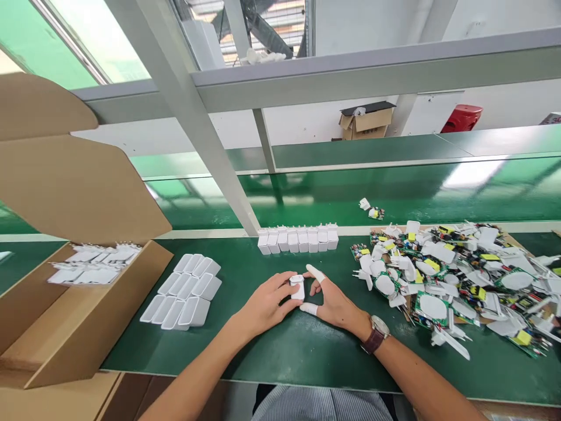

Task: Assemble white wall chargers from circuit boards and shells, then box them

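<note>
My left hand [272, 297] grips a small white plastic charger housing [297, 287] between thumb and fingers, low over the green tabletop. Just right of it, my right hand [335, 303] has its thumb and index finger apart, both wearing white finger cots, with the other fingers curled and nothing visible in them. The right thumb tip is close to the housing's lower edge; I cannot tell if they touch. Beyond the hands stands a row of white housings [298, 240] with prongs upward. Left of my left hand sit several open, hollow white housings [184, 292] in rows.
To the right lies a large pile of circuit boards and white plastic parts [447, 280]. An open cardboard box [87, 327] with white pronged parts [94, 263] stands at the left. Two small pieces [371, 209] rest on the green surface behind. A metal frame post [219, 158] rises behind the table edge.
</note>
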A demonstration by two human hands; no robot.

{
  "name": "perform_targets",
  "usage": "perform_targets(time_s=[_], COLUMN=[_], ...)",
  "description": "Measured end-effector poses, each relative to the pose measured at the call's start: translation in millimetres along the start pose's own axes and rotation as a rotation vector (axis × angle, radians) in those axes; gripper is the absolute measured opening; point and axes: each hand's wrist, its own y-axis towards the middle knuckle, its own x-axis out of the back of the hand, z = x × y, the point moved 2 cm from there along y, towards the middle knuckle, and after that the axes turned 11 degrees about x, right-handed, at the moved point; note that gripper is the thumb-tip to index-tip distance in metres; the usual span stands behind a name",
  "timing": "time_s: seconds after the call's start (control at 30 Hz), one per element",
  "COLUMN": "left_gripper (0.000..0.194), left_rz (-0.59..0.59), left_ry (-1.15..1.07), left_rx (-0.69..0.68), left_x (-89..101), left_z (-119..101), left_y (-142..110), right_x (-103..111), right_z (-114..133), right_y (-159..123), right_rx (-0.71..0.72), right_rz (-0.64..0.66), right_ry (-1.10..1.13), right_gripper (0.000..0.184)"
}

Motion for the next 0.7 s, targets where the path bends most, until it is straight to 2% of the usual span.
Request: perform_targets(time_s=[0.07,0.17,0.23,0.3,0.4,0.57,0.63,0.7], left_gripper=[0.020,0.024,0.023,0.022,0.023,0.029,0.034,0.042], left_rz=[0.052,0.113,0.147,0.157,0.131,0.111,0.115,0.088], left_ry=[0.049,0.111,0.135,0.151,0.153,0.076,0.023,-0.016], left_rx=[0.093,0.346,0.543,0.678,0.712,0.663,0.661,0.686], left_x=[23.7,61.3,77.5,84.0,80.5,72.9,83.8,107.5], left_z=[15,53,82,106,124,119,117,119], left_y=[-3,-4,1,10,31,55,54,46], right_x=[-1,-2,-3,-4,-5,-6,-6,-7], right_z=[-1,-1,-1,-1,-1,-2,-4,-6], right_y=[-3,-4,-4,-3,-3,-6,-8,-11], right_rx=[0.003,-0.002,-0.002,0.001,0.007,0.043,0.053,0.050], right_rz=[0.006,0.007,0.006,0.010,0.013,-0.013,-0.019,-0.021], right_ry=[-0.016,-0.027,-0.035,-0.043,-0.042,-0.057,-0.065,-0.076], right_gripper=[0.093,0.090,0.087,0.084,0.083,0.076,0.074,0.073])
